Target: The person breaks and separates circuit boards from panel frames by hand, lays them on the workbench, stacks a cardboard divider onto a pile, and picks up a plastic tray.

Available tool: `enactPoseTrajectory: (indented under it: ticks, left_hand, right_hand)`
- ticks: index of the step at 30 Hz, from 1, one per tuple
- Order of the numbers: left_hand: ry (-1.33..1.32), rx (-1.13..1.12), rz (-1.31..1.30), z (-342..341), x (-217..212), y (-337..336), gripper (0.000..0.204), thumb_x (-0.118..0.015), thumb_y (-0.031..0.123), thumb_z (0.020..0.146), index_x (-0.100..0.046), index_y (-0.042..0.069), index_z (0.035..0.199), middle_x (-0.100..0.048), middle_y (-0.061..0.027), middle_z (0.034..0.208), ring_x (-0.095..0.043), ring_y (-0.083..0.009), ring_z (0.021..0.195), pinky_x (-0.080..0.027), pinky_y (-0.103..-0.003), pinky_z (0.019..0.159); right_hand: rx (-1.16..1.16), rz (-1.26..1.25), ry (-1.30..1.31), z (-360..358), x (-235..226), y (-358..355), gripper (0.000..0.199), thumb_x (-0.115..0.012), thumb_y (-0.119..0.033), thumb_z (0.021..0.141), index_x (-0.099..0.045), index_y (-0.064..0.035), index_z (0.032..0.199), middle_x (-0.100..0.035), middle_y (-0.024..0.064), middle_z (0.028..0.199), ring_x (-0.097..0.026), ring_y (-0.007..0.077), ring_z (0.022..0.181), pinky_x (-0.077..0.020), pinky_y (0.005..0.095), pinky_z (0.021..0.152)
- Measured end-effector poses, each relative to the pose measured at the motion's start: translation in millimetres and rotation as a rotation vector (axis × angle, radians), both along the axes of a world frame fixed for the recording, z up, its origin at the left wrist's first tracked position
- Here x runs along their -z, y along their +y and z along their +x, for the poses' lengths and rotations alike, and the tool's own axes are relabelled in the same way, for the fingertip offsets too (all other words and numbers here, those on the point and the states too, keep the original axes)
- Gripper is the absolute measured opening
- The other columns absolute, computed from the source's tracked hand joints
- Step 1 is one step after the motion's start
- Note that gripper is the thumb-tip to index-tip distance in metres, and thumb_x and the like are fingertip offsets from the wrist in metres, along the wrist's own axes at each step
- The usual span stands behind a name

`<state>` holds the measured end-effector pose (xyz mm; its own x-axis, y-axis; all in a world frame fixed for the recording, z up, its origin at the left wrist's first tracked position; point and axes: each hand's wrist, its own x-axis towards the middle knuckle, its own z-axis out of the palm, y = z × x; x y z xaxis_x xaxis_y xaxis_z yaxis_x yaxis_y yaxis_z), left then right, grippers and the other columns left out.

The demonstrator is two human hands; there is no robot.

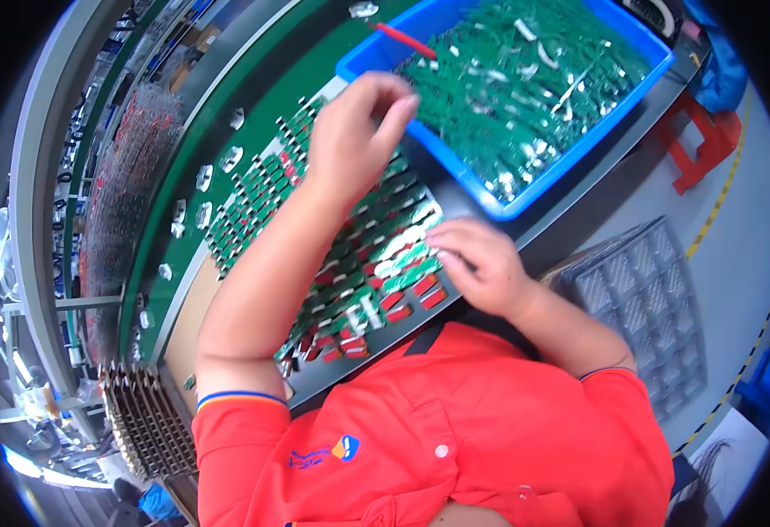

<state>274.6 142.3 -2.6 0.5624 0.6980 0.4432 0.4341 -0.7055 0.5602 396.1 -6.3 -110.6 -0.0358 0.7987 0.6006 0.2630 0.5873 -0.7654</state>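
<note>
The right hand (pixel 481 263) lies knuckles-up at 5 o'clock on the black tray (pixel 350 373), fingers curled down onto the small green and red circuit boards (pixel 358 272) packed in rows; whether they pinch one I cannot tell. Farther off at 12 o'clock, the left hand (pixel 358 136) hovers at the rim of the blue bin (pixel 525 206), fingertips pinched together, over heaped green boards.

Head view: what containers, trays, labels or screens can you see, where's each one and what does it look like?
Blue bin: top right, rectangular plastic, full of small green boards.
Dark tray: centre, under both hands, rows of green and red parts.
Grey grid tray: right, on the floor side, empty-looking square cells.
Shirt badge: bottom, small orange-and-blue emblem.
No screens visible.
</note>
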Motion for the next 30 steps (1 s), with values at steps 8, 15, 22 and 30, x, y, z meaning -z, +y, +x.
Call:
enactPoseTrajectory:
  ticks: [8, 15, 22, 30]
  left_hand:
    - [0.045, -0.305, -0.037, -158.0, 12.8, -42.5, 0.003, -0.059, 0.002, 0.086, -0.058, 0.001, 0.088, -0.061, -0.0061, 0.085, -0.056, -0.0124, 0.075, -0.046, -0.024, 0.071]
    - [-0.228, -0.539, -0.26, -275.6, 21.7, -87.8, 0.01, -0.05, 0.007, 0.092, -0.056, 0.002, 0.098, -0.06, -0.0042, 0.095, -0.054, -0.012, 0.088, -0.043, -0.026, 0.081]
    - [0.238, -0.415, -0.137, -296.9, 30.7, -138.5, 0.058, -0.07, 0.014, 0.073, -0.049, 0.005, 0.126, -0.034, -0.017, 0.144, -0.026, -0.0381, 0.136, -0.024, -0.046, 0.109]
    - [0.481, -0.38, -0.095, -299.2, 43.1, -118.8, 0.084, -0.066, 0.058, 0.072, -0.039, 0.014, 0.138, -0.017, -0.0173, 0.151, -0.012, -0.0412, 0.138, -0.015, -0.057, 0.109]
  right_hand:
    - [-0.035, -0.167, 0.1, -1.4, -6.5, -0.4, 0.049, -0.056, -0.005, 0.082, -0.044, 0.0037, 0.129, -0.04, 0.0226, 0.139, -0.039, 0.0326, 0.13, -0.0283, 0.0371, 0.106]
    - [0.137, -0.17, 0.191, -12.0, -2.8, 0.1, 0.053, -0.054, -0.001, 0.081, -0.039, 0.008, 0.132, -0.043, 0.0223, 0.136, -0.042, 0.029, 0.127, -0.0304, 0.035, 0.105]
    - [0.101, -0.227, -0.135, -22.2, -15.0, 10.2, 0.037, -0.055, -0.001, 0.082, -0.054, 0.001, 0.119, -0.046, 0.0188, 0.134, -0.045, 0.0292, 0.123, -0.0319, 0.0366, 0.103]
    - [-0.03, -0.15, -0.633, -74.9, -47.3, 27.2, 0.046, -0.064, -0.014, 0.079, -0.053, -0.0042, 0.123, -0.04, 0.017, 0.14, -0.032, 0.0386, 0.131, -0.0252, 0.0454, 0.107]
